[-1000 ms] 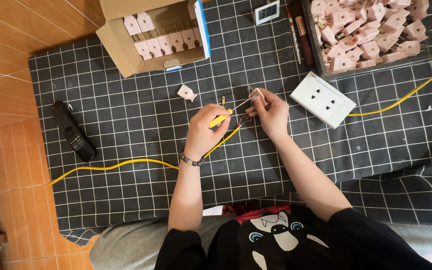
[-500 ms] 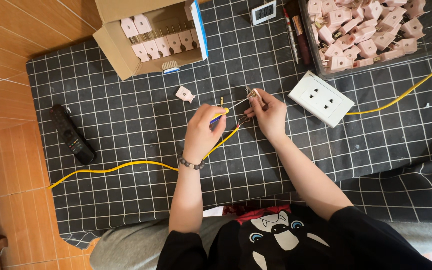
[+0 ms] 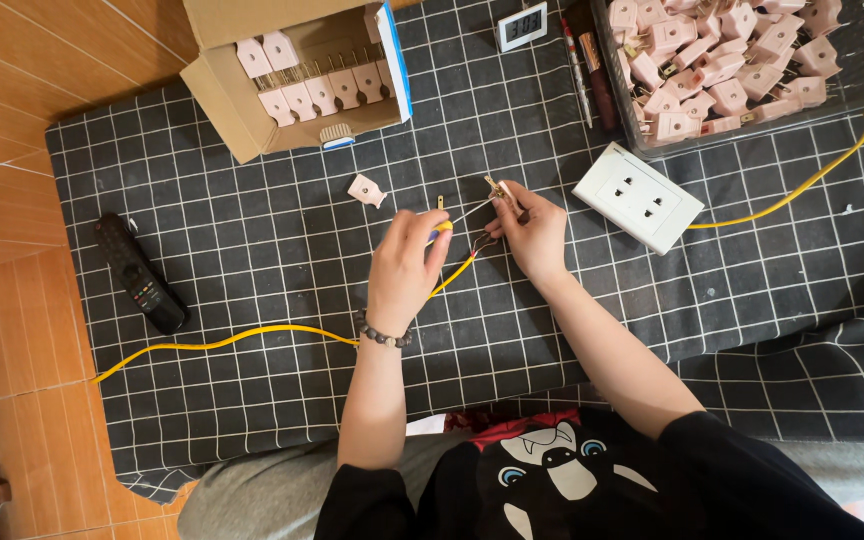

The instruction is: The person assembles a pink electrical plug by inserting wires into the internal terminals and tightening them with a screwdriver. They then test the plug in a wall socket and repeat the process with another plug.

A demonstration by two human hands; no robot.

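Observation:
My left hand (image 3: 404,268) grips a small screwdriver (image 3: 444,228) with a yellow and blue handle, its thin shaft pointing up and right. My right hand (image 3: 532,232) pinches a small brass prong (image 3: 497,186) joined to the bare wire ends of a yellow cable (image 3: 252,335), and the screwdriver tip meets that prong. The cable runs left from my hands across the black checked mat (image 3: 282,230). A second brass prong (image 3: 440,201) lies on the mat just above my left hand. A loose pink plug shell (image 3: 366,190) lies a little further left.
A cardboard box (image 3: 297,75) with a row of pink plugs stands at the back left. A clear bin (image 3: 742,60) of several pink plugs is at the back right. A white wall socket (image 3: 638,197) with its own yellow cable (image 3: 802,190), a black remote (image 3: 140,273), a small digital timer (image 3: 523,25).
Both hands have stayed over the same spot. My left hand has turned slightly on the screwdriver, and my right hand has shifted its pinch on the prong.

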